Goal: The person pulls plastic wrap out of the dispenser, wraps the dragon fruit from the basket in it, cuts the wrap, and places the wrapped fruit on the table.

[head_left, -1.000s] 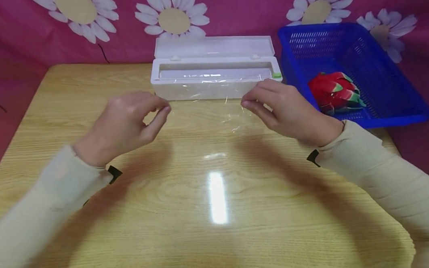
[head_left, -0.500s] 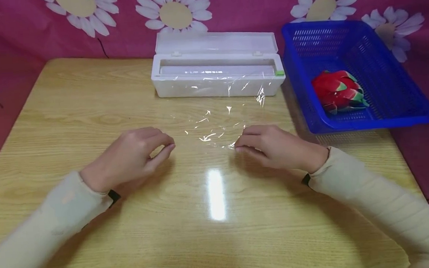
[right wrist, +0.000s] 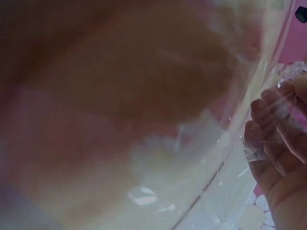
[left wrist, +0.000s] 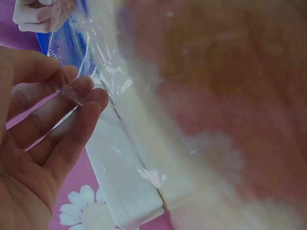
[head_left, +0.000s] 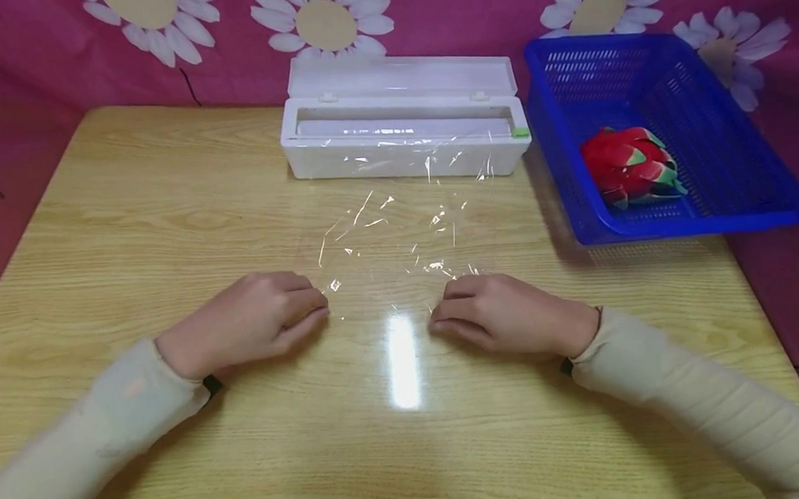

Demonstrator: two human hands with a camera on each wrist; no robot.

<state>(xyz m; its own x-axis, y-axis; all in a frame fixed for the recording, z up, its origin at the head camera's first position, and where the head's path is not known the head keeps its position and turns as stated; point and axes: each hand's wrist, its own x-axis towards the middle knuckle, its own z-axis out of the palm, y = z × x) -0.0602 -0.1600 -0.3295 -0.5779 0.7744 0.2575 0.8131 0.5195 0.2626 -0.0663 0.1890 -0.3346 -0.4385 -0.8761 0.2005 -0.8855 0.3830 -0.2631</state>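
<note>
A white cling-film dispenser box [head_left: 403, 140] stands with its lid up at the table's far side. A clear sheet of film [head_left: 388, 239] runs from it toward me across the wooden table [head_left: 167, 216]. My left hand [head_left: 254, 321] pinches the sheet's near left corner, and my right hand [head_left: 494, 316] pinches the near right corner, both low over the table. In the left wrist view the film [left wrist: 98, 72] is caught between thumb and fingers [left wrist: 81, 103]. The right wrist view shows film [right wrist: 259, 148] against the curled fingers [right wrist: 276, 129]; the rest is blurred.
A blue plastic basket [head_left: 709, 211] stands at the far right with a red and green dragon fruit [head_left: 629, 166] inside. A pink cloth with white daisies [head_left: 323, 20] hangs behind the table. A bright light glare [head_left: 403, 358] lies between my hands.
Both hands have drawn the film out from the dispenser toward me and down to the table. The sheet is now much longer and crinkled.
</note>
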